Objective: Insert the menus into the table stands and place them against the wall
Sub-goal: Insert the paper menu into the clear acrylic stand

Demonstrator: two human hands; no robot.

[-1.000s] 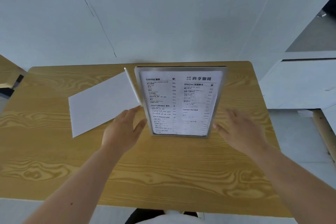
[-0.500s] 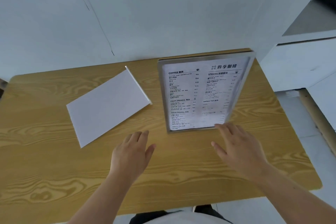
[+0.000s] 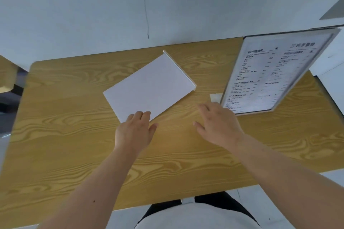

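Pale grey-white wall (image 3: pixel 167 5) runs along the far edge of a rectangular wooden table (image 3: pixel 74 135) with a bold yellow-brown grain, seen from above by a person who stands at its near side.

The left hand (image 3: pixel 134 130) lies low over the table with fingers stretched forward and slack, gripping nothing; its fingertips (image 3: pixel 141 114) overlap the near corner of a flat white rectangular table stand (image 3: pixel 149 87), though actual contact cannot be told. This stand lies face down and askew in the middle of the table, its raised lip (image 3: pixel 179 69) turned toward the wall, well apart from it.

The right hand (image 3: pixel 218 124) is likewise unclenched and empty, palm down, fingers spread, just beside the lower left corner of the silver-framed upright menu stand (image 3: pixel 279 72). That stand rises on the right part of the table, leaning back, with a printed white menu sheet (image 3: pixel 270 76) of dark text in two columns inside it. Its top edge reaches near the wall; whether it touches cannot be told. A small pale foot (image 3: pixel 216 97) shows at its base, left of the frame.
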